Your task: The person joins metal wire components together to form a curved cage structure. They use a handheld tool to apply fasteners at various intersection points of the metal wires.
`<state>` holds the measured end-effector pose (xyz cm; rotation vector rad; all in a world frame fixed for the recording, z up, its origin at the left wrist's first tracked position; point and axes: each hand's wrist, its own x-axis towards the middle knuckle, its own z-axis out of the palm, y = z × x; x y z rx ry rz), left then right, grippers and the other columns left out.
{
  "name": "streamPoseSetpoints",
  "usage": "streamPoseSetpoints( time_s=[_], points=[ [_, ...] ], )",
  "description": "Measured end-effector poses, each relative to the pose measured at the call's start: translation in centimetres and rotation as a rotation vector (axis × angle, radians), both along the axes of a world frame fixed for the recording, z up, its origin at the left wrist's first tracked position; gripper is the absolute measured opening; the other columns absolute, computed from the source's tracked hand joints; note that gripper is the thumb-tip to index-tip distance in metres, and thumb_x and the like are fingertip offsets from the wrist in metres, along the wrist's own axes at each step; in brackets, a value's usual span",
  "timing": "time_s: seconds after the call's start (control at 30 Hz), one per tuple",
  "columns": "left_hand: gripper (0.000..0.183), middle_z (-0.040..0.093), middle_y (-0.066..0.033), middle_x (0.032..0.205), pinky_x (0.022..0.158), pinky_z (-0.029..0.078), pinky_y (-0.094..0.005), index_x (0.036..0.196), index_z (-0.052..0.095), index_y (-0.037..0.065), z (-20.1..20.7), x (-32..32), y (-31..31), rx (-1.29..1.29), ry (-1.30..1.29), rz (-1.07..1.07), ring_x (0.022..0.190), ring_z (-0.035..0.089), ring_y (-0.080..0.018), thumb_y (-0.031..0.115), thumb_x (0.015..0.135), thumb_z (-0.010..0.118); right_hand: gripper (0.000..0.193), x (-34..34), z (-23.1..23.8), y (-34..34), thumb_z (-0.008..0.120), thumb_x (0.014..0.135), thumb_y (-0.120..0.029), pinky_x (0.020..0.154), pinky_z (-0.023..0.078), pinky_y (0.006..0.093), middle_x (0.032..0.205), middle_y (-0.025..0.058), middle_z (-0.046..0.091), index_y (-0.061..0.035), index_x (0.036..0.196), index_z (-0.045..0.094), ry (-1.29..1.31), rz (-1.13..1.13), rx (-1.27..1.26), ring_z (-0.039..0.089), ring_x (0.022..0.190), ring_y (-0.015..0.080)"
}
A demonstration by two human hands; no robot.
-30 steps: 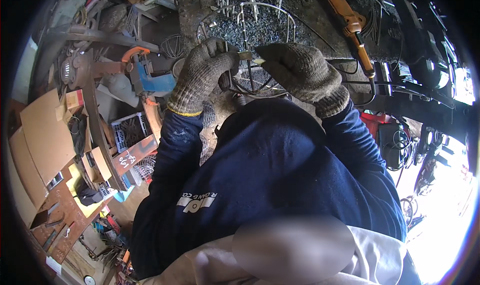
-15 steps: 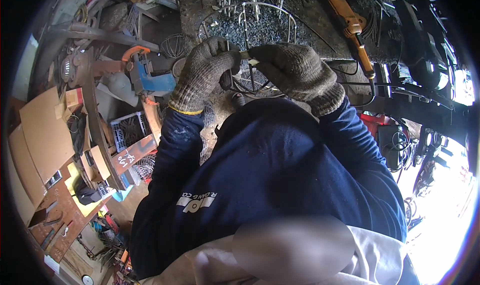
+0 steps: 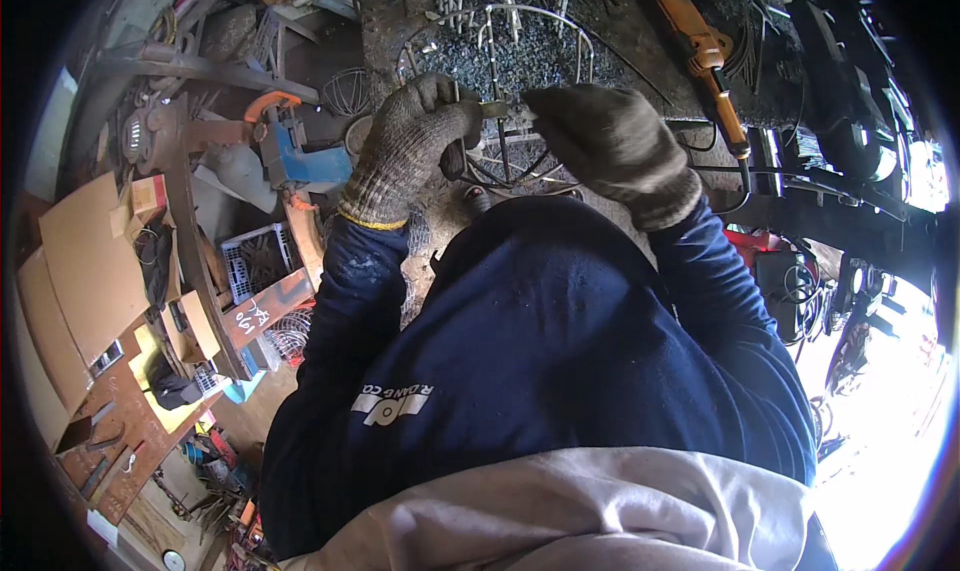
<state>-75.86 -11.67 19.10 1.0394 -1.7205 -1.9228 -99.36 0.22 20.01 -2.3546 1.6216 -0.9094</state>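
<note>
Both my hands wear grey knitted work gloves. My left hand (image 3: 418, 136) is closed, and a small flat brass-coloured metal piece (image 3: 494, 110) sticks out of its fingertips to the right. A thin upright rod shows beside those fingers; whether they grip it too I cannot tell. My right hand (image 3: 612, 146) is just right of the piece, apart from it and blurred, its fingers bunched together. What they hold, if anything, is hidden. Behind and below the hands is a round frame of bent metal rod (image 3: 490, 9), its near hoop close to my body.
A dark workbench (image 3: 640, 81) strewn with metal chips and short rods lies ahead. An orange angle grinder (image 3: 705, 51) with a cord rests on its right side. At left are a blue vise-like tool (image 3: 305, 163), a plastic crate (image 3: 258, 261) and cardboard (image 3: 90, 261).
My right hand has moved a little to the right, away from the metal piece, uncovering more of it. My left hand has stayed in place.
</note>
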Motion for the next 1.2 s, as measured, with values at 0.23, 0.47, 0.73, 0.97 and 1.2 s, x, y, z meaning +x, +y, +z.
streamPoseSetpoints(
  time_s=[0.23,0.47,0.73,0.97,1.2],
  points=[
    [0.015,0.065,-0.0039,0.081,0.068,0.050,-0.0236,0.090,0.058,0.006,-0.6,0.3,0.3,0.029,0.117,-0.029,0.076,0.063,-0.0099,0.018,0.095,0.066,0.031,-2.0,-1.9,2.1,0.067,0.102,-0.008,0.078,0.058,0.0287,0.104,0.0068,0.075,-0.0010,0.132,0.066,-0.390,-0.139,0.155,0.069,0.089,0.0106],
    [0.011,0.063,0.0017,0.079,0.057,0.047,-0.0202,0.097,0.063,0.004,0.3,0.6,1.8,0.061,0.054,-0.007,0.065,0.059,-0.0038,0.013,0.096,0.070,0.029,-0.8,-2.5,3.0,0.069,0.100,-0.012,0.080,0.059,0.0302,0.106,0.0104,0.076,-0.0034,0.128,0.068,-0.427,-0.178,0.211,0.073,0.091,0.0165],
    [0.008,0.064,0.0018,0.084,0.060,0.048,-0.0208,0.100,0.064,0.004,-1.1,0.7,1.8,0.002,0.070,0.018,0.070,0.060,-0.0036,0.010,0.097,0.068,0.030,0.5,-1.9,2.5,0.069,0.098,-0.014,0.078,0.060,0.0340,0.102,0.0135,0.075,-0.0050,0.127,0.069,-0.397,-0.099,0.229,0.075,0.089,0.0239],
    [0.018,0.069,-0.0026,0.088,0.060,0.051,-0.0211,0.108,0.066,0.002,-1.4,0.9,1.8,-0.083,0.043,0.013,0.069,0.063,-0.0062,0.015,0.095,0.068,0.031,1.7,-0.6,1.5,0.066,0.099,-0.016,0.073,0.060,0.0373,0.093,0.0142,0.074,-0.0048,0.128,0.068,-0.278,0.014,0.264,0.073,0.081,0.0291],
    [0.004,0.062,-0.0004,0.080,0.056,0.048,-0.0226,0.098,0.063,0.004,-0.4,0.5,2.2,0.045,0.033,0.051,0.064,0.059,-0.0061,0.005,0.096,0.067,0.032,2.2,-1.2,0.8,0.068,0.097,-0.019,0.070,0.059,0.0410,0.089,0.0124,0.073,-0.0062,0.125,0.069,-0.186,0.028,0.140,0.073,0.078,0.0317]
  ],
)
